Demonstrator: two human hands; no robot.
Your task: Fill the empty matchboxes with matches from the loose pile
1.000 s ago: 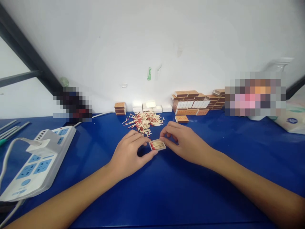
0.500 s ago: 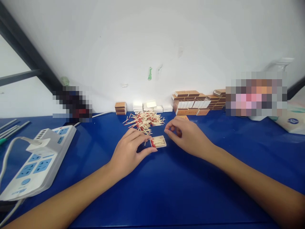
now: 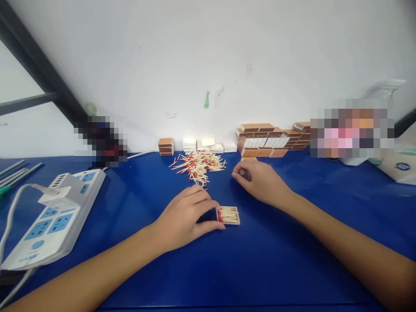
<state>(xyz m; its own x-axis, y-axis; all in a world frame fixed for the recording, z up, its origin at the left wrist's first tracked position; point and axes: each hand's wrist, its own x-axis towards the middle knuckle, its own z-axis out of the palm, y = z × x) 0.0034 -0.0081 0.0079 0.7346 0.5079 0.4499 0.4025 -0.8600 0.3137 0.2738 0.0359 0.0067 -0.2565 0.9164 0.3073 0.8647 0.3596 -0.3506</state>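
The left hand [image 3: 185,219] has its grip pinched on the left end of the match-filled matchbox tray [image 3: 229,215] lying on the blue counter [image 3: 260,260]. The right hand [image 3: 261,182] has its grip narrow at an orange matchbox sleeve [image 3: 249,159]; whether it holds it I cannot tell.

On my feed a white power strip [image 3: 53,216] lies at the left of the blue table [image 3: 227,268], with a plug [image 3: 57,196] in it and a grey cable [image 3: 9,221] looping off. Grey rods [image 3: 14,170] lie at the far left. Along the white wall [image 3: 195,56] I see a small brown box stack [image 3: 165,147], white trays [image 3: 202,144] and a bigger box stack [image 3: 266,141]. A tissue pack [image 3: 399,167] sits far right.
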